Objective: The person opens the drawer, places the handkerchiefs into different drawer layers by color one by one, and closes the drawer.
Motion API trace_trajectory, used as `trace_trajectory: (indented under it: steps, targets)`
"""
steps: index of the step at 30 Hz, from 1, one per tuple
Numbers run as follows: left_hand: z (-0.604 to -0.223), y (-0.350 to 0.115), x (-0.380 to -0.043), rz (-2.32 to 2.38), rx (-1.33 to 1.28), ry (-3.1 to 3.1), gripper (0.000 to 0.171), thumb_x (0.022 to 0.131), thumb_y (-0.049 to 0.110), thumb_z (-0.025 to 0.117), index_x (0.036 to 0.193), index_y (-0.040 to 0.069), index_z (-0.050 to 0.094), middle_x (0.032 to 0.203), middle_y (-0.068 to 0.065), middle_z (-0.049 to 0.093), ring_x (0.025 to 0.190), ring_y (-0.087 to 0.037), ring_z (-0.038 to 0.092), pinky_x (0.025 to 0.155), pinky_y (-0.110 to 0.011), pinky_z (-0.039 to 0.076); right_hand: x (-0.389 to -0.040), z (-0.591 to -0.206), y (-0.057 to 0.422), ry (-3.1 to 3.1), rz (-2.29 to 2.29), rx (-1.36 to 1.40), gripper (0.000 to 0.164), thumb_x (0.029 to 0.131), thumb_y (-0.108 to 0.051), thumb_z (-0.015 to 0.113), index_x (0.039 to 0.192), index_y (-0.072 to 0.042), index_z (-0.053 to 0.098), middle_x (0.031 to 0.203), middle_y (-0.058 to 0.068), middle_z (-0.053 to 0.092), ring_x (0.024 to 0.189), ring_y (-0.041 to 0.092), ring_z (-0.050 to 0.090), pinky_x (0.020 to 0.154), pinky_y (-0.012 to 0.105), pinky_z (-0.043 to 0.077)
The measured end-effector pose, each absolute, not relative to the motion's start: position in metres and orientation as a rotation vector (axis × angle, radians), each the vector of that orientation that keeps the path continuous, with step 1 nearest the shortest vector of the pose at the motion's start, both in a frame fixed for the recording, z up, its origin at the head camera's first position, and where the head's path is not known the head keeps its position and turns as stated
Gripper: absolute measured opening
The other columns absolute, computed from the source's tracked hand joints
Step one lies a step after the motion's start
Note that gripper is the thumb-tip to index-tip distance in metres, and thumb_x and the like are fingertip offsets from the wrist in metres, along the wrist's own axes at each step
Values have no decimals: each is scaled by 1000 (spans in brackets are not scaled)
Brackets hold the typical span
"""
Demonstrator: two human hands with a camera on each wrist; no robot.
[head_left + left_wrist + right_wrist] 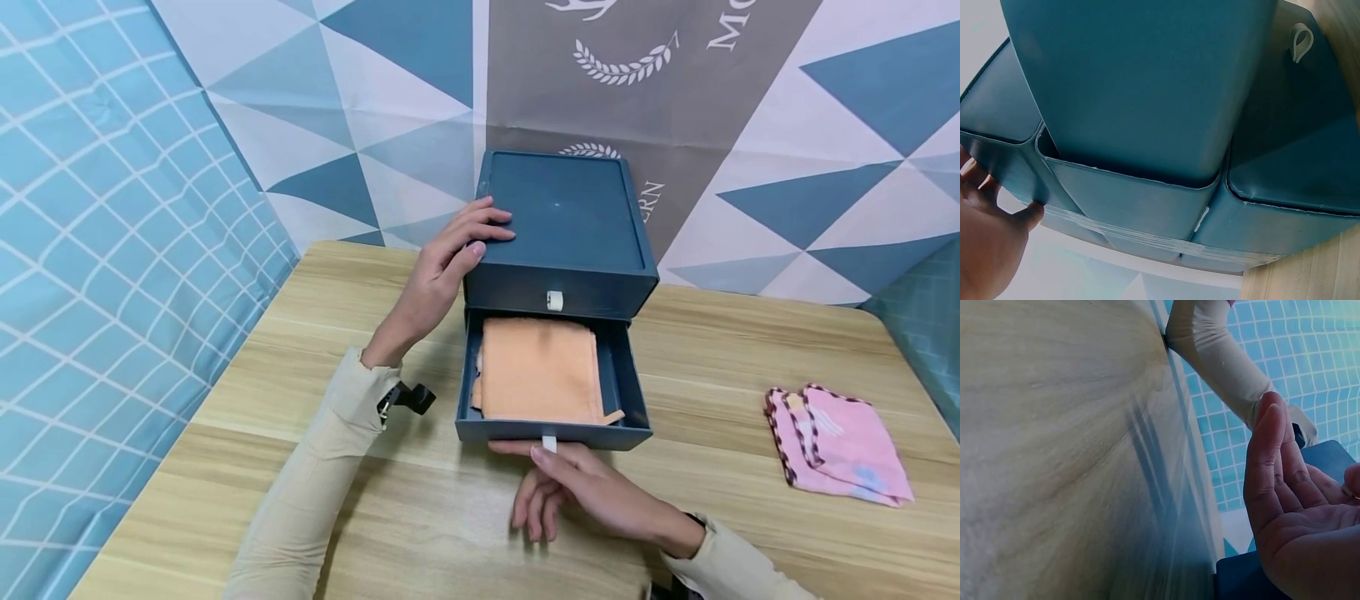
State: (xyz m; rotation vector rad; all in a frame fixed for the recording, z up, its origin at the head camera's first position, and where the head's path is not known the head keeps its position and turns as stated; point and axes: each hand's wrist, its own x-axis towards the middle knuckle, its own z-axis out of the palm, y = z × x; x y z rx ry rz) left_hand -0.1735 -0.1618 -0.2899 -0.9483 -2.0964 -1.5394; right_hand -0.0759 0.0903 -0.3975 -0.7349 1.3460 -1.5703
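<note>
A dark blue drawer box (562,212) stands against the back wall, with its middle drawer (641,400) pulled out. Inside that drawer lies a folded orange towel (538,367), a small strap at its lower right corner. My left hand (446,258) rests on the box's top left edge, fingers extended over the lid; the left wrist view shows this hand (991,231) beside the stacked tiers. At the open drawer's front, my right hand (581,483) pinches the white pull tab (550,443) between thumb and index finger. Its other fingers hang loosely below.
A folded pink towel (847,446) with a checkered edge lies on the wooden table (720,367) at right. In the left wrist view, a bottom drawer (1304,125) with a loop tab (1301,42) sits below the open one. Patterned cloth (420,100) hangs behind.
</note>
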Motion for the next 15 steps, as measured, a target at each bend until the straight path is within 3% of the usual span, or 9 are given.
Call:
trace_trajectory:
  steps: [15]
  targets:
    - [-291, -161, -174, -1543, -931, -2106, 33, 101, 0, 38, 121, -12, 62, 140, -28, 49, 149, -31, 25, 122, -33, 18, -85, -398, 90, 1351, -1547, -727, 52, 112, -33, 19, 155, -9, 36, 105, 31, 67, 80, 20, 69, 65, 30, 58]
